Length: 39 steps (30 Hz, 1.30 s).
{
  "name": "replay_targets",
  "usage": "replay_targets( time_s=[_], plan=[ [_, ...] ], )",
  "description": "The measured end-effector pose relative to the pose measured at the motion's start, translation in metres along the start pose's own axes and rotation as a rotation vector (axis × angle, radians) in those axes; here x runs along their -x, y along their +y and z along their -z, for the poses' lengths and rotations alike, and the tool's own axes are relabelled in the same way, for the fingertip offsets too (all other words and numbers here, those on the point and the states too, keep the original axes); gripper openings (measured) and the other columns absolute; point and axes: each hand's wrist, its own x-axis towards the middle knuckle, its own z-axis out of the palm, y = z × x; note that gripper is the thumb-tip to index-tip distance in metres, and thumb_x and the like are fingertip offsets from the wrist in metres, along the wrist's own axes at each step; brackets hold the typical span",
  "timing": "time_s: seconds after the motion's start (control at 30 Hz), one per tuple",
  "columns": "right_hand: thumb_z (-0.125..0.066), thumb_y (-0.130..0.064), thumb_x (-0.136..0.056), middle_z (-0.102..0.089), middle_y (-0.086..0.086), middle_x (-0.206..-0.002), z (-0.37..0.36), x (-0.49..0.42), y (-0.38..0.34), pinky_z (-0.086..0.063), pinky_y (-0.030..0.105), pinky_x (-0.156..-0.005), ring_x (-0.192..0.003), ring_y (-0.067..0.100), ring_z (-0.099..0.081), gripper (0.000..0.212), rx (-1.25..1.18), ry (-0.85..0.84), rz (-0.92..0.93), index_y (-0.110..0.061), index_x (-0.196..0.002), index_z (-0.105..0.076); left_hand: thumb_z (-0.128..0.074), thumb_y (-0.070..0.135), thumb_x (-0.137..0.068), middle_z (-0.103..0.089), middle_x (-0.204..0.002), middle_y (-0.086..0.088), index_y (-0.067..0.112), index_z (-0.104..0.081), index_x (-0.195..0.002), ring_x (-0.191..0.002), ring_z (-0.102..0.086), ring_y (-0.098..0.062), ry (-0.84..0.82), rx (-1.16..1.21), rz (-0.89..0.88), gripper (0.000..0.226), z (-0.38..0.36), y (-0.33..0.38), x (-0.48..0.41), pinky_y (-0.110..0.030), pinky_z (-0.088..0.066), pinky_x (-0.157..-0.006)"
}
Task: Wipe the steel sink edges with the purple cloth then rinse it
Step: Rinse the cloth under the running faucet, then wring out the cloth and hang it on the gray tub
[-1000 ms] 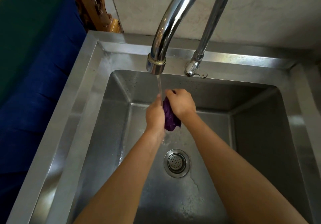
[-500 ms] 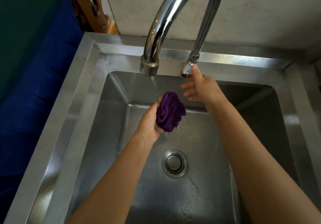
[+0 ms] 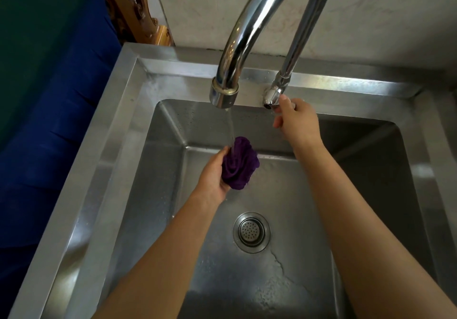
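Observation:
The purple cloth point(image 3: 239, 164) is bunched into a wad over the steel sink point(image 3: 116, 130). My left hand point(image 3: 213, 175) grips it from the left side. A thin stream of water falls from the curved tap spout point(image 3: 224, 94) onto the top of the cloth. My right hand point(image 3: 295, 119) is up at the back of the basin, its fingers curled round the tap handle point(image 3: 272, 97). The handle's lever is mostly hidden under those fingers.
The round drain strainer point(image 3: 251, 232) lies on the wet basin floor below the cloth. A pale wall point(image 3: 371, 21) rises behind the sink. Blue and green fabric point(image 3: 49, 96) lies to the left, with a carved wooden piece point(image 3: 138, 14) behind it.
My right hand let go of the cloth and rose to the tap handle, which it now grips. My left hand alone keeps the cloth under the stream, and the wad has loosened.

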Motion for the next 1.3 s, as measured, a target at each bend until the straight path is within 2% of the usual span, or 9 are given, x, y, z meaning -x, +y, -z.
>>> replay_targets(
  time_s=[0.2, 0.37, 0.63, 0.77, 0.87, 0.93, 1.07, 1.2, 1.3],
  plan=[
    [-0.037, -0.029, -0.099, -0.052, -0.003, -0.058, 0.002, -0.001, 0.003, -0.039, 0.024, -0.06, -0.054, 0.008, -0.046, 0.034, -0.04, -0.008, 0.015, -0.006, -0.091, -0.061, -0.055, 0.032, -0.091, -0.075, -0.072, -0.004, 0.012, -0.065, -0.097, -0.071, -0.07, -0.021, -0.006, -0.017, 0.013, 0.023, 0.004, -0.005, -0.006, -0.04, -0.056, -0.077],
    [-0.038, -0.028, -0.099, -0.051, -0.002, -0.057, 0.003, -0.003, 0.007, -0.038, 0.023, -0.056, -0.051, 0.008, -0.045, 0.033, -0.1, -0.021, 0.022, -0.009, -0.083, -0.059, -0.057, 0.032, -0.09, -0.074, -0.079, -0.005, 0.012, -0.062, -0.106, -0.068, -0.071, -0.018, 0.041, -0.012, 0.029, 0.026, 0.004, -0.008, -0.009, -0.029, -0.056, -0.055],
    [-0.039, -0.026, -0.099, -0.047, 0.003, -0.059, 0.006, -0.002, 0.022, -0.027, 0.018, -0.04, -0.038, 0.005, -0.033, 0.032, -0.448, -0.165, -0.023, -0.001, -0.095, -0.058, -0.058, 0.035, -0.088, -0.07, -0.092, -0.006, 0.014, -0.062, -0.111, -0.083, -0.068, -0.022, 0.041, -0.035, 0.044, 0.031, 0.001, -0.009, -0.012, -0.038, -0.055, -0.08],
    [-0.039, -0.027, -0.099, -0.048, 0.003, -0.058, 0.009, -0.005, 0.031, -0.023, 0.024, -0.044, -0.044, 0.011, -0.028, 0.033, -0.547, -0.256, -0.007, 0.0, -0.099, -0.058, -0.06, 0.035, -0.087, -0.071, -0.091, -0.005, 0.014, -0.06, -0.114, -0.081, -0.068, -0.021, 0.046, -0.051, 0.043, 0.034, -0.001, -0.011, -0.012, -0.035, -0.055, -0.075],
    [-0.034, -0.035, -0.1, -0.058, 0.004, -0.067, 0.005, -0.004, 0.039, -0.041, 0.024, -0.053, -0.056, 0.013, -0.048, 0.038, -0.425, -0.224, 0.032, -0.007, -0.102, -0.06, -0.058, 0.035, -0.088, -0.073, -0.081, -0.003, 0.015, -0.062, -0.104, -0.07, -0.07, -0.018, 0.041, -0.049, 0.051, 0.026, -0.001, -0.012, -0.01, -0.032, -0.055, -0.066],
    [-0.033, -0.04, -0.099, -0.066, 0.003, -0.095, -0.001, 0.006, 0.057, -0.05, 0.025, -0.081, -0.086, 0.013, -0.061, 0.038, -0.314, -0.232, 0.079, -0.015, -0.114, -0.059, -0.054, 0.034, -0.091, -0.074, -0.072, -0.004, 0.013, -0.066, -0.091, -0.064, -0.071, -0.018, 0.016, -0.035, 0.069, 0.024, -0.003, -0.012, -0.007, -0.031, -0.056, -0.064],
    [-0.043, -0.043, -0.09, -0.035, 0.004, -0.147, -0.017, 0.036, 0.101, -0.02, 0.009, -0.109, -0.136, 0.007, -0.03, 0.056, 0.011, -0.455, 0.351, -0.023, -0.141, -0.033, -0.042, 0.037, -0.092, -0.073, -0.073, -0.009, 0.011, -0.067, -0.087, -0.066, -0.071, -0.021, -0.091, -0.052, 0.17, 0.037, -0.015, -0.012, 0.005, -0.033, -0.052, -0.071],
    [-0.05, -0.051, -0.083, -0.034, 0.0, -0.141, -0.02, 0.051, 0.118, -0.033, 0.022, -0.107, -0.129, 0.007, -0.037, 0.067, 0.128, -0.408, 0.514, -0.029, -0.143, -0.03, -0.045, 0.046, -0.088, -0.072, -0.069, -0.01, 0.01, -0.074, -0.068, -0.062, -0.07, -0.022, -0.133, -0.042, 0.249, 0.05, -0.025, -0.017, 0.012, -0.034, -0.049, -0.07],
    [-0.047, -0.06, -0.08, -0.046, 0.004, -0.126, -0.015, 0.056, 0.117, -0.051, 0.034, -0.08, -0.105, 0.021, -0.056, 0.064, 0.386, -0.262, 0.583, -0.034, -0.137, -0.036, -0.05, 0.044, -0.084, -0.07, -0.062, -0.007, 0.012, -0.072, -0.059, -0.054, -0.068, -0.02, -0.105, -0.063, 0.267, 0.046, -0.031, -0.022, 0.013, -0.026, -0.054, -0.055]
  ],
)
